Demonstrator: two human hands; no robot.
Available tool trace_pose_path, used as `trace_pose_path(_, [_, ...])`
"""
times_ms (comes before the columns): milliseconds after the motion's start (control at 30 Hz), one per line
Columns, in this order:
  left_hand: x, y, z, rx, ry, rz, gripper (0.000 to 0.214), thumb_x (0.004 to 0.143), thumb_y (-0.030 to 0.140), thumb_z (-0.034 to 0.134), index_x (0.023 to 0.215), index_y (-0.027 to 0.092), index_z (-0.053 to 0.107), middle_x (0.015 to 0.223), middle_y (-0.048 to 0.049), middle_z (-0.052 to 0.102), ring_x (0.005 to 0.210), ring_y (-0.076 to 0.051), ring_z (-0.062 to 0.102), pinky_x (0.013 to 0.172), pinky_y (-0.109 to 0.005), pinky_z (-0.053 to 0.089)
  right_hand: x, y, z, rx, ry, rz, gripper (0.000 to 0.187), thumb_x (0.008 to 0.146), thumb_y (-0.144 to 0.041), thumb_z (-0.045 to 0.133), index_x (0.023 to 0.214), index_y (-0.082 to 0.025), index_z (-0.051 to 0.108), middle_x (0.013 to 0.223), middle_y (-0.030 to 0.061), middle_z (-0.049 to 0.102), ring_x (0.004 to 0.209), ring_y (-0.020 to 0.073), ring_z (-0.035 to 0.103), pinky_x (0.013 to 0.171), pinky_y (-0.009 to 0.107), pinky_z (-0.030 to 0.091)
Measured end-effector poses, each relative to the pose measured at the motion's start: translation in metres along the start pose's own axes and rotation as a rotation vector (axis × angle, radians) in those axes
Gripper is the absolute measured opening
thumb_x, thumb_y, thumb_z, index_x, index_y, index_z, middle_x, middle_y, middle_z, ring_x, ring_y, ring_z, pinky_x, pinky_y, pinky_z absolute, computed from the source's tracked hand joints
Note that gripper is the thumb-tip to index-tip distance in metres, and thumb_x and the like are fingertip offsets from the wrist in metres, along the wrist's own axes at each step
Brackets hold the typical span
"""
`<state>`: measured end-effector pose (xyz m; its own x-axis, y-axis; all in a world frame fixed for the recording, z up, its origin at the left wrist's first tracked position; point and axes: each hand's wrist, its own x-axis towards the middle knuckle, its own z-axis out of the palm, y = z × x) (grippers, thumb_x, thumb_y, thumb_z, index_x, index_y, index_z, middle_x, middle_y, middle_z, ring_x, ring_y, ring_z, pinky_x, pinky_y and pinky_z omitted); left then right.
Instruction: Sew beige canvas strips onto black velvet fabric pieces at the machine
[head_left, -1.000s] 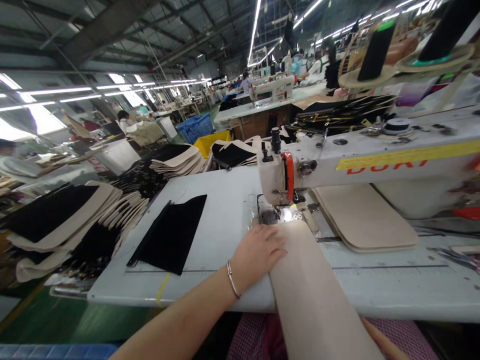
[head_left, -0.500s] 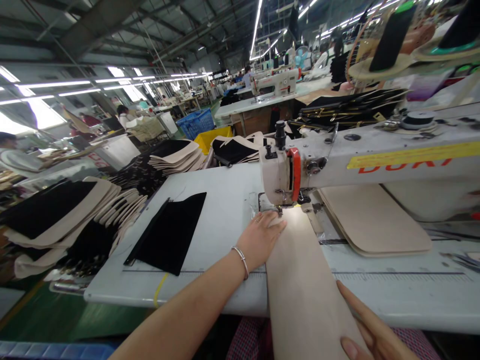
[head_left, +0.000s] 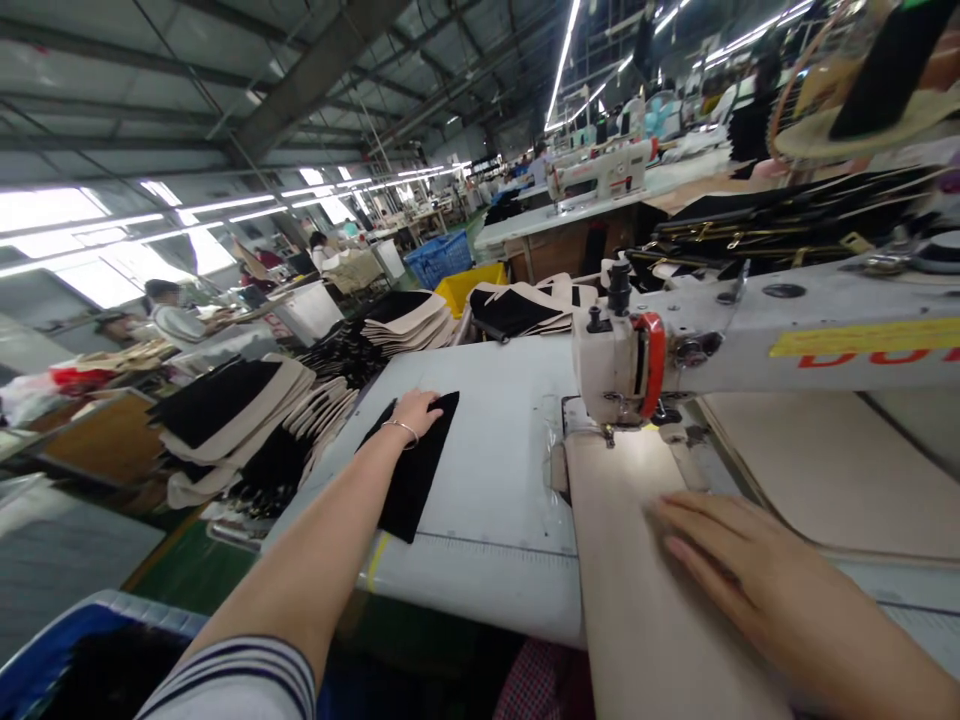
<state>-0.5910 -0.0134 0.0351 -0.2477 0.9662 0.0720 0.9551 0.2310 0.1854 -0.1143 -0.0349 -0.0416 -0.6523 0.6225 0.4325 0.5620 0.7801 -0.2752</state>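
Observation:
My left hand (head_left: pixel 415 415), with a silver bangle at the wrist, lies over the upper part of a black fabric piece (head_left: pixel 420 480) on the table's left side. Its fingers rest on the cloth, apart from the thumb. Under the needle area of a white sewing machine (head_left: pixel 611 365) lies a long beige panel (head_left: pixel 615 540), which hangs over the table's front edge. Slightly blurred, my right hand (head_left: pixel 739 570) lies on the panel's right side with fingers stretched out. More beige pieces (head_left: pixel 832 470) lie beneath the machine arm.
Stacks of black and beige pieces (head_left: pixel 232 410) stand left of the white table (head_left: pixel 502 440). Behind it are more stacked pieces (head_left: pixel 409 320), a yellow bin (head_left: pixel 469 288) and a blue basket (head_left: pixel 439 260). A blue crate (head_left: pixel 112 605) sits at lower left. Other people work farther off.
My left hand has left the panel by the needle and moved left onto the black piece. My right hand has moved up along the panel. The view has turned left.

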Motion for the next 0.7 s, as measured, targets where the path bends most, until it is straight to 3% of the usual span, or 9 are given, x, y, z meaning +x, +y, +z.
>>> trace_pose_path(67, [-0.003,-0.002,0.001,-0.02,-0.031,0.022,0.018,0.073,0.024,0.068,0.086,0.014,0.06,0.087,-0.0062,0.061,0.091,-0.025,0.056,0.09,-0.039,0.043,0.033,-0.003,0.006,-0.087,-0.042,-0.053,0.037,0.092,-0.042,0.047,0.125,-0.027,0.058,0.128,0.0051,0.058,0.116,0.0262,0.053,0.1,0.05,0.042])
trace_pose_path(167, [-0.015,0.018,0.007,-0.094,-0.067,0.108,0.02,0.078,0.035,0.064,0.078,0.017,0.054,0.077,-0.0002,0.056,0.077,-0.018,0.053,0.077,-0.031,0.044,0.054,-0.001,0.015,-0.133,-0.05,-0.063,0.038,0.094,-0.04,0.044,0.128,-0.026,0.055,0.13,0.0065,0.055,0.119,0.0269,0.049,0.099,0.05,0.04])
trace_pose_path(267, [-0.032,0.06,0.012,-0.213,-0.075,0.2,0.032,0.093,0.046,0.042,0.082,0.018,0.051,0.075,0.002,0.052,0.072,-0.015,0.05,0.07,-0.026,0.043,0.051,0.001,0.016,-0.132,-0.056,-0.058,0.038,0.095,-0.037,0.042,0.13,-0.025,0.053,0.133,0.0057,0.053,0.121,0.0247,0.046,0.104,0.047,0.036])
trace_pose_path(367, [-0.051,0.115,0.023,-0.406,-0.129,0.33,0.041,0.099,0.043,0.026,0.08,0.017,0.052,0.075,0.0012,0.053,0.071,-0.014,0.051,0.07,-0.025,0.043,0.046,0.0,0.014,-0.131,-0.063,-0.054,0.038,0.096,-0.036,0.041,0.13,-0.024,0.052,0.133,0.0054,0.052,0.122,0.0234,0.045,0.107,0.045,0.033])
trace_pose_path(467, [-0.065,0.166,0.043,-0.445,-0.175,0.43,0.021,0.094,0.031,0.044,0.087,0.018,0.058,0.083,-0.0013,0.059,0.08,-0.016,0.056,0.077,-0.028,0.044,0.047,-0.001,0.012,-0.134,-0.073,-0.048,0.037,0.096,-0.035,0.041,0.129,-0.023,0.052,0.132,0.0053,0.053,0.121,0.0235,0.045,0.105,0.045,0.034])
trace_pose_path(533, [-0.069,0.188,0.057,-0.42,-0.099,0.402,0.012,0.086,0.022,0.056,0.096,0.019,0.06,0.092,-0.0027,0.062,0.088,-0.018,0.058,0.081,-0.029,0.045,0.048,-0.002,0.012,-0.135,-0.077,-0.039,0.038,0.096,-0.036,0.042,0.129,-0.021,0.052,0.131,0.0061,0.053,0.12,0.0238,0.046,0.104,0.045,0.034])
trace_pose_path(600, [-0.068,0.2,0.067,-0.41,-0.027,0.363,0.015,0.081,0.018,0.061,0.096,0.02,0.061,0.093,-0.0025,0.063,0.088,-0.018,0.059,0.081,-0.028,0.047,0.049,-0.002,0.012,-0.133,-0.085,-0.03,0.04,0.096,-0.038,0.042,0.131,-0.02,0.049,0.131,0.0067,0.053,0.12,0.0243,0.045,0.103,0.045,0.035])
trace_pose_path(700, [-0.061,0.207,0.075,-0.415,-0.043,0.35,0.005,0.079,0.018,0.062,0.083,0.02,0.062,0.085,-0.0007,0.065,0.083,-0.017,0.06,0.076,-0.027,0.048,0.05,-0.003,0.01,-0.128,-0.106,-0.026,0.046,0.096,-0.044,0.041,0.136,-0.022,0.045,0.133,0.0056,0.051,0.12,0.0248,0.044,0.1,0.045,0.037])
